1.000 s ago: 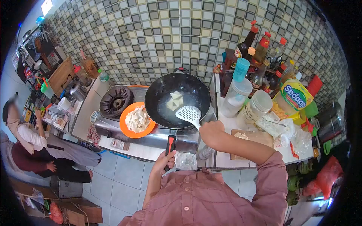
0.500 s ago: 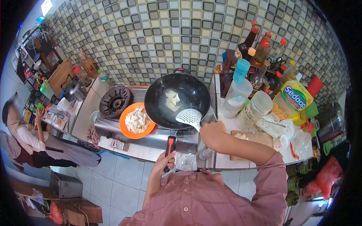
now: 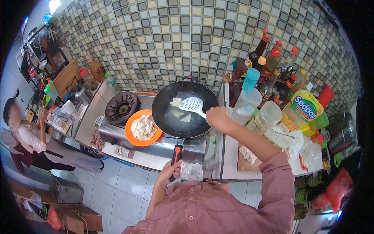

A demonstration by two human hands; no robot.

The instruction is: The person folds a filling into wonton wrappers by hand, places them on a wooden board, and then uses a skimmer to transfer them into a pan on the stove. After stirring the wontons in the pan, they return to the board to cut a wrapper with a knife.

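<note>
A black wok [image 3: 202, 130] sits on the right side of the stove, with flat pale pieces [image 3: 186, 117] lying in cloudy liquid. My left hand [image 3: 170, 170] is closed round the wok's black-and-red handle [image 3: 177, 156]. Held in my right hand [image 3: 218, 117] is a white skimmer [image 3: 191, 104]. Its perforated head is inside the wok over the pieces and hides some of them. Just left of the wok, an orange plate [image 3: 134, 142] carries a heap of similar pale pieces [image 3: 144, 128].
A bare burner [image 3: 121, 108] lies at left. On the right counter are a cutting board [image 3: 245, 165] with pale pieces, clear jars [image 3: 265, 117], sauce bottles [image 3: 257, 52] and a yellow Sedaap pack [image 3: 303, 105]. Another person [image 3: 33, 134] stands at far left.
My right hand has swung the skimmer up and away from me, from the wok's near right side to its middle. The pieces in the wok have spread apart. My left hand keeps its hold.
</note>
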